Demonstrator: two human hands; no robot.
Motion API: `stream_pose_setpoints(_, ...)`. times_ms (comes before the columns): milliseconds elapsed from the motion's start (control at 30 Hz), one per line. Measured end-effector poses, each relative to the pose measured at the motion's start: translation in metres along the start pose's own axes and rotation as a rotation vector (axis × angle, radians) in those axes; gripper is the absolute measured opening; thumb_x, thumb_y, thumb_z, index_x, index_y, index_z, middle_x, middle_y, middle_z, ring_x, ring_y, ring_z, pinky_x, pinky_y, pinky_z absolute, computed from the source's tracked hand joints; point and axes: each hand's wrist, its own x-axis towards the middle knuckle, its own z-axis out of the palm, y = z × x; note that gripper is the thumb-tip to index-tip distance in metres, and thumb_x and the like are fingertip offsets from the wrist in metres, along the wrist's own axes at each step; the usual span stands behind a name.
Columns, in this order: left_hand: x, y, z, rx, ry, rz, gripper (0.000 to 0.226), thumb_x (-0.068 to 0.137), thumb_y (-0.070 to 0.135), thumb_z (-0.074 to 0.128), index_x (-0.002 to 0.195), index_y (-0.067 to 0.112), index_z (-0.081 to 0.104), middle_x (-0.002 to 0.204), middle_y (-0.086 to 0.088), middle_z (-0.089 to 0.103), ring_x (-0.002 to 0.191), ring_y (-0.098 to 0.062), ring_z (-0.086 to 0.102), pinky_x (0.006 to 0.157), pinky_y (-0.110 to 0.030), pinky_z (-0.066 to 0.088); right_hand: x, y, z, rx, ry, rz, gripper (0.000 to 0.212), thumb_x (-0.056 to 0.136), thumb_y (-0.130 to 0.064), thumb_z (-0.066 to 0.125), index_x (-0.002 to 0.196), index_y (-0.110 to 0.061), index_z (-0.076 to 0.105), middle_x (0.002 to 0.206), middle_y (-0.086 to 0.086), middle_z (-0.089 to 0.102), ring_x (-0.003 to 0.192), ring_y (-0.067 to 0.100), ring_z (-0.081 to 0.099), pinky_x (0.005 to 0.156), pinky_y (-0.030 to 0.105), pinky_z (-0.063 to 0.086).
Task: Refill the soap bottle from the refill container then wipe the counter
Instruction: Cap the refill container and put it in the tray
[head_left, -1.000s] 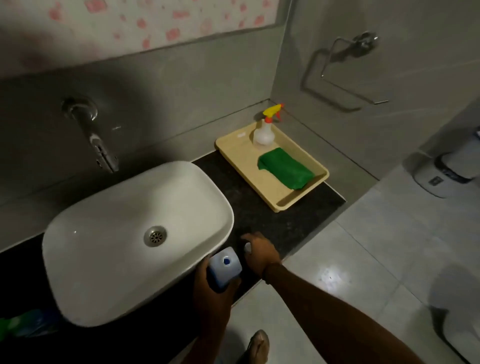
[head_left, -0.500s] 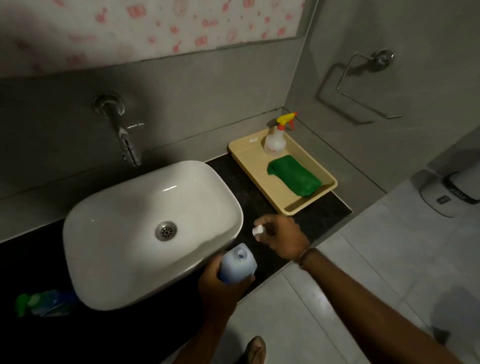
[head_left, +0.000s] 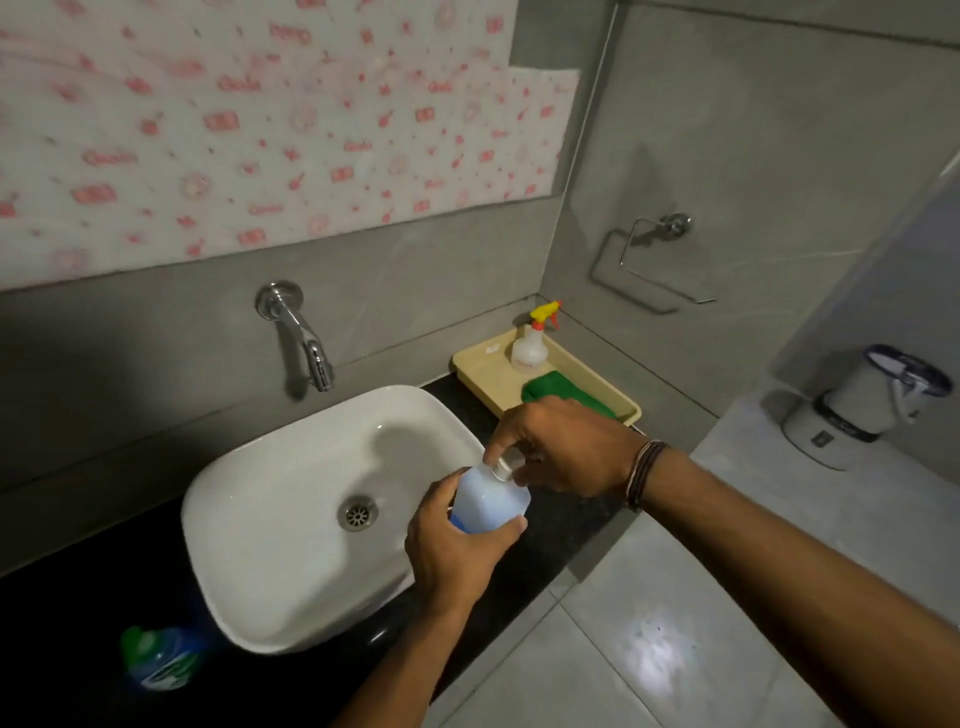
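Note:
My left hand (head_left: 452, 561) is wrapped around a pale blue translucent bottle (head_left: 488, 506), holding it upright over the black counter (head_left: 566, 519) just right of the sink. My right hand (head_left: 566, 447) sits at the bottle's neck, its fingertips pinching a small white cap (head_left: 504, 467) against the opening. A second bottle with a green top and blue label (head_left: 161, 657) lies in shadow on the counter at the lower left. A folded green cloth (head_left: 566, 395) rests in the beige tray (head_left: 483, 369), partly hidden behind my right hand.
A white basin (head_left: 291, 519) fills the counter's middle, under a chrome wall tap (head_left: 306, 343). A spray bottle with a yellow trigger (head_left: 530, 348) stands in the tray's far corner. A towel ring (head_left: 649, 260) hangs on the right wall; a white bin (head_left: 872, 400) stands on the floor.
My right hand lifted the small white cap off the counter and brought it to the bottle's neck. My left hand raised the bottle slightly. The camera tilted upward.

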Motion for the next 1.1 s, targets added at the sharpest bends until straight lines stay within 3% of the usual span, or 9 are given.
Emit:
stream_pose_setpoints(133, 0.001, 0.013, -0.013, 0.006, 0.0, 0.02, 0.075, 0.05, 0.05, 0.098, 0.113, 0.047, 0.058, 0.114, 0.023, 0.062, 0.104, -0.005, 0.06, 0.087, -0.022, 0.048, 0.005, -0.017, -0.005, -0.068, -0.017, -0.012, 0.033, 0.088, -0.014, 0.075, 0.119, -0.025, 0.072, 0.123, -0.004, 0.07, 0.108, 0.014, 0.067, 0.088, 0.034, 0.059)
stream_pose_setpoints(200, 0.002, 0.017, -0.017, 0.023, 0.001, 0.044, 0.074, 0.051, 0.051, 0.098, 0.113, 0.047, 0.058, 0.112, 0.023, 0.061, 0.099, -0.004, 0.059, 0.086, -0.022, 0.047, 0.009, -0.022, -0.007, -0.144, -0.014, 0.048, 0.034, 0.093, -0.034, 0.071, 0.125, -0.025, 0.067, 0.12, -0.001, 0.071, 0.106, 0.018, 0.067, 0.088, 0.034, 0.058)
stream_pose_setpoints(300, 0.003, 0.019, -0.021, 0.05, 0.013, 0.074, 0.075, 0.053, 0.054, 0.097, 0.118, 0.04, 0.063, 0.113, 0.019, 0.064, 0.098, -0.006, 0.06, 0.089, -0.023, 0.048, 0.008, -0.026, -0.013, -0.176, 0.037, 0.131, 0.068, 0.088, -0.066, 0.061, 0.141, -0.024, 0.05, 0.119, 0.005, 0.071, 0.1, 0.023, 0.067, 0.087, 0.04, 0.057)
stream_pose_setpoints(433, 0.008, 0.024, -0.027, 0.053, -0.026, 0.056, 0.077, 0.054, 0.056, 0.096, 0.121, 0.039, 0.061, 0.119, 0.013, 0.066, 0.105, -0.007, 0.059, 0.098, -0.032, 0.05, 0.011, -0.033, -0.011, -0.144, 0.035, 0.004, 0.069, 0.084, -0.039, 0.078, 0.143, -0.029, 0.044, 0.123, 0.003, 0.066, 0.105, 0.019, 0.065, 0.082, 0.03, 0.055)
stream_pose_setpoints(567, 0.007, 0.027, -0.031, 0.088, -0.057, 0.075, 0.085, 0.05, 0.06, 0.096, 0.124, 0.031, 0.065, 0.124, 0.008, 0.071, 0.106, -0.013, 0.065, 0.098, -0.041, 0.06, 0.014, -0.03, -0.01, -0.284, 0.155, 0.127, 0.062, 0.092, -0.068, 0.052, 0.142, -0.033, 0.043, 0.115, 0.003, 0.071, 0.096, 0.025, 0.068, 0.079, 0.039, 0.056)
stream_pose_setpoints(667, 0.009, 0.028, -0.034, 0.062, -0.052, 0.069, 0.083, 0.05, 0.063, 0.094, 0.123, 0.034, 0.067, 0.122, 0.01, 0.073, 0.103, -0.011, 0.066, 0.097, -0.042, 0.06, 0.012, -0.031, -0.013, -0.165, 0.02, 0.043, 0.059, 0.086, -0.043, 0.073, 0.138, -0.031, 0.048, 0.119, -0.003, 0.067, 0.098, 0.015, 0.064, 0.082, 0.035, 0.058)
stream_pose_setpoints(767, 0.012, 0.028, -0.036, 0.09, -0.059, 0.062, 0.082, 0.053, 0.061, 0.095, 0.125, 0.035, 0.065, 0.124, 0.007, 0.072, 0.103, -0.01, 0.063, 0.1, -0.042, 0.057, 0.014, -0.03, -0.006, -0.292, 0.027, 0.07, 0.035, 0.094, -0.048, 0.063, 0.124, -0.03, 0.062, 0.112, 0.0, 0.07, 0.098, 0.021, 0.068, 0.082, 0.039, 0.06)
stream_pose_setpoints(900, 0.017, 0.028, -0.036, 0.1, -0.057, 0.066, 0.081, 0.053, 0.061, 0.095, 0.123, 0.031, 0.068, 0.12, 0.005, 0.074, 0.104, -0.015, 0.068, 0.096, -0.045, 0.061, 0.015, -0.024, 0.002, -0.294, 0.041, 0.153, 0.056, 0.091, -0.071, 0.044, 0.119, -0.025, 0.061, 0.106, 0.002, 0.07, 0.089, 0.023, 0.067, 0.077, 0.042, 0.06)
stream_pose_setpoints(1100, 0.027, 0.029, -0.033, 0.112, -0.088, 0.068, 0.082, 0.056, 0.053, 0.097, 0.128, 0.028, 0.067, 0.125, 0.002, 0.073, 0.112, -0.02, 0.067, 0.097, -0.05, 0.059, 0.014, -0.023, 0.026, -0.246, 0.172, 0.205, 0.055, 0.097, -0.068, 0.031, 0.11, -0.02, 0.054, 0.091, 0.0, 0.062, 0.073, 0.019, 0.062, 0.068, 0.041, 0.059)
